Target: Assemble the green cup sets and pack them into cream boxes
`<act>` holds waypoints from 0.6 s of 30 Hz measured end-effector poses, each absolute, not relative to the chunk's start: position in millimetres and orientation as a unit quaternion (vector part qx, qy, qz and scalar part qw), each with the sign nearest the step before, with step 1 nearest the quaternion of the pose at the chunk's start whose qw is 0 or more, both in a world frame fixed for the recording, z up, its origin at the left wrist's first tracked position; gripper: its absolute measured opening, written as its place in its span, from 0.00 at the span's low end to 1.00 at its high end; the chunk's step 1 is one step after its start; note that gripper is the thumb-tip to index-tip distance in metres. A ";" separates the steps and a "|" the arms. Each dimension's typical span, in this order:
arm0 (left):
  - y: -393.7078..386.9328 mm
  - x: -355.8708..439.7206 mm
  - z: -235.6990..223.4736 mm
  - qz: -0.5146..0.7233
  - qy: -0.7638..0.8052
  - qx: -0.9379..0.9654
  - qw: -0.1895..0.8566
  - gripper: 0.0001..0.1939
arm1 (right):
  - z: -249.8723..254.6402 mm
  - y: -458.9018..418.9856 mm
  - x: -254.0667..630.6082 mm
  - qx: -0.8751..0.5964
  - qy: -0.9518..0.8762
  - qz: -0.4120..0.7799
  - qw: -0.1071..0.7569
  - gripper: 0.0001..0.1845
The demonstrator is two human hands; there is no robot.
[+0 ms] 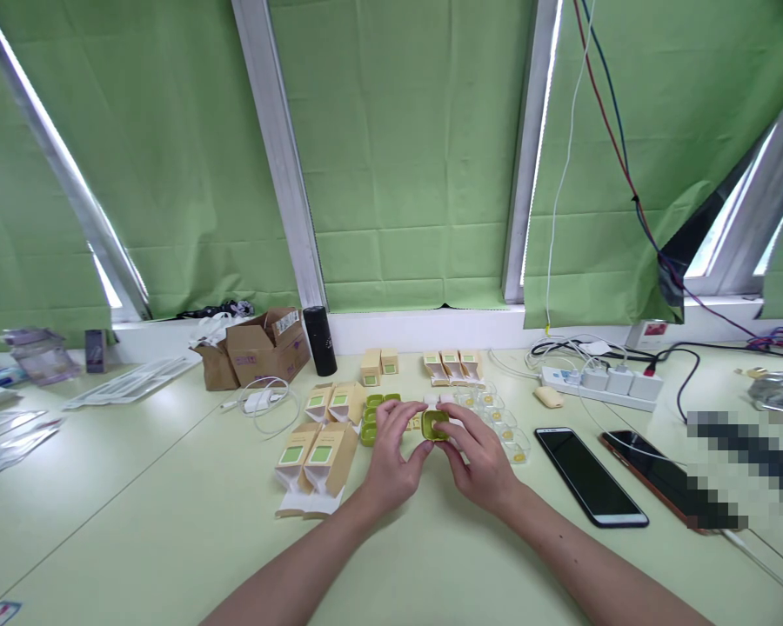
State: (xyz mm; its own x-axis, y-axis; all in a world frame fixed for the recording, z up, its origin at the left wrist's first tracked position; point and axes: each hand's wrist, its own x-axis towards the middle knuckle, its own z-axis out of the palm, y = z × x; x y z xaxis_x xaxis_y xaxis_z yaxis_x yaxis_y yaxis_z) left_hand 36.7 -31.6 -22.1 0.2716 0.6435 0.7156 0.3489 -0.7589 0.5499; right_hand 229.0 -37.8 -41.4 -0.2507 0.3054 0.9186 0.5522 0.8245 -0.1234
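Observation:
Between my two hands, above the table, is a small square green case (435, 425) with its hollow side facing me. My left hand (395, 456) pinches its left edge between thumb and fingers. My right hand (481, 454) grips the right side, fingertips at its rim. Several more green cases (369, 433) stand just behind my left hand, partly hidden by it. Beside my right hand lie clear plastic cups (512, 439) with small yellow pieces in them. Open cream cartons (322, 456) with green labels stand to the left of my left hand.
Three cream cartons (453, 367) and two small boxes (371, 367) stand farther back. A brown cardboard box (269, 348) and a black bottle (319, 341) are at back left. Phones (591, 476), a power strip (600, 387) and cables lie to the right; a white charger (261, 400) lies left.

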 end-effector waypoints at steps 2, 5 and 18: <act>-31.5 36.7 -21.7 0.513 0.318 0.784 0.143 0.21 | -41.7 -37.8 228.9 -0.275 -0.783 -0.113 0.547 0.21; -31.7 36.9 -20.7 0.515 0.317 0.784 0.143 0.20 | -41.5 -38.1 228.5 -0.276 -0.784 -0.114 0.544 0.22; -32.8 37.3 -22.0 0.527 0.305 0.785 0.112 0.20 | -40.4 -37.9 227.5 -0.273 -0.790 -0.112 0.538 0.24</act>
